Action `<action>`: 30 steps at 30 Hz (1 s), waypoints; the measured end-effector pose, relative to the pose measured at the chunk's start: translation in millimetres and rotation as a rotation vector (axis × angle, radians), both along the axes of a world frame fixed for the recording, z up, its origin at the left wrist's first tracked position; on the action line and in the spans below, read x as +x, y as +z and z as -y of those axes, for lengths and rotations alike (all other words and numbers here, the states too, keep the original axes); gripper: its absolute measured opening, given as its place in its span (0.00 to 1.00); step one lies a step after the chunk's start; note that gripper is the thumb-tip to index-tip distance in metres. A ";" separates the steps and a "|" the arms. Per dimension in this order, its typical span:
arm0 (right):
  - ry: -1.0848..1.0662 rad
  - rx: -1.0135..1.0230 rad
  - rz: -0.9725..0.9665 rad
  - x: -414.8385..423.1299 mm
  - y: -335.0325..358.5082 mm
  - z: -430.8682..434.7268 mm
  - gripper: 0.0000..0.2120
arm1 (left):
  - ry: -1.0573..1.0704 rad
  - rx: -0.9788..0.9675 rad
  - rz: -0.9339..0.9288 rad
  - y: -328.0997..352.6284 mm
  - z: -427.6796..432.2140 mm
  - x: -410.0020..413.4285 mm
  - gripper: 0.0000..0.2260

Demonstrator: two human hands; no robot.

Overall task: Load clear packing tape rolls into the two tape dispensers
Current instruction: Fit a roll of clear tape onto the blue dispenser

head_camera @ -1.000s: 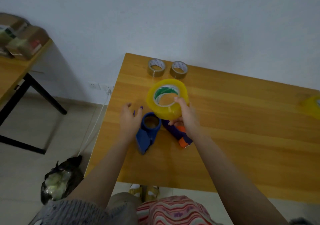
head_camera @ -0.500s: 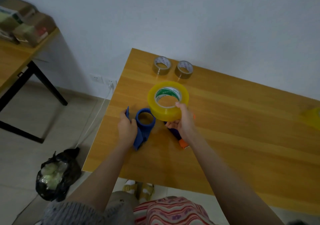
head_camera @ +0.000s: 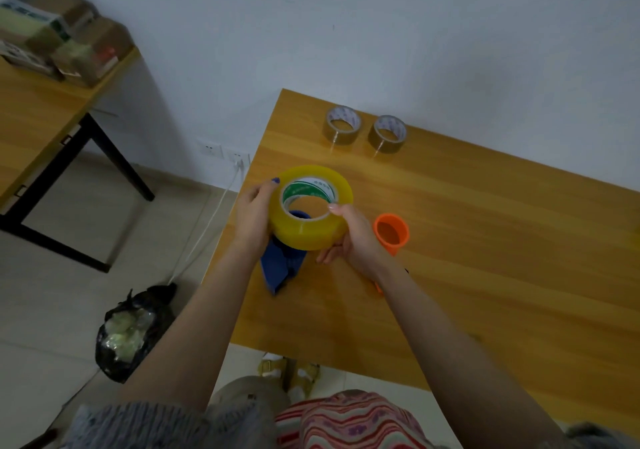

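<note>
A fat yellowish clear tape roll (head_camera: 310,227) with a green-and-white core sits over the hub of the blue tape dispenser (head_camera: 280,268) near the table's left edge. My left hand (head_camera: 252,216) holds the roll's left side, thumb on its top rim. My right hand (head_camera: 349,237) grips the roll's right side, thumb on the inner core. The blue hub shows through the roll's hole. An orange dispenser (head_camera: 391,234) stands just right of my right hand, its lower part hidden behind my wrist.
Two brown tape rolls (head_camera: 343,129) (head_camera: 387,134) lie at the back of the wooden table (head_camera: 467,258). The table's left edge runs close beside my left hand. On the floor lie a black rubbish bag (head_camera: 133,331) and a white cable. A second table with boxes stands far left.
My right hand brought the roll left and down over the blue dispenser's hub. My left hand left the dispenser's body and took the roll's left side. The orange dispenser came into view.
</note>
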State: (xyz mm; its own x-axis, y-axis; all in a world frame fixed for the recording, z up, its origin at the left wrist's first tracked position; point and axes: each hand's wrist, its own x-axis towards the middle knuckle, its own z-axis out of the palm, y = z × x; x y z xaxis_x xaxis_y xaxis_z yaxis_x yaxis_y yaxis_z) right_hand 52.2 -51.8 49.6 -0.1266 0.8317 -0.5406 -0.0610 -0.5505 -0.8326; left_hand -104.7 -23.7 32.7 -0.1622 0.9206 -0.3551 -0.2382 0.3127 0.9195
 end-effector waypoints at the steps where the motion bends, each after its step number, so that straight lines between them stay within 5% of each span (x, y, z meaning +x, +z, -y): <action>1: 0.006 -0.023 0.009 -1.1 -1.3 -1.5 0.15 | -0.042 -0.001 -0.002 3.0 -0.1 -0.1 0.04; 8: 0.037 -0.074 0.243 -8.3 -1.4 -5.8 0.21 | -0.109 0.086 -0.354 -4.6 2.5 -0.6 0.15; 13: -0.079 -0.026 0.352 -9.3 -3.5 -7.0 0.07 | -0.122 0.113 -0.346 -12.0 1.2 -8.4 0.11; 17: -0.217 0.004 0.374 -8.6 -10.1 -4.9 0.12 | -0.052 0.049 -0.515 -24.1 5.3 -9.4 0.20; 21: -0.298 -0.063 0.329 -4.0 -8.3 -18.8 0.09 | -0.170 -0.252 -0.722 -45.1 4.8 -15.3 0.27; 25: -0.328 -0.210 0.232 -9.8 -0.6 -51.3 0.13 | -0.278 -0.300 -0.753 -56.9 10.3 -19.6 0.17; 30: -0.164 -0.211 0.501 -24.6 -15.9 -82.4 0.23 | -0.257 -0.276 -0.751 -53.7 20.7 -21.8 0.15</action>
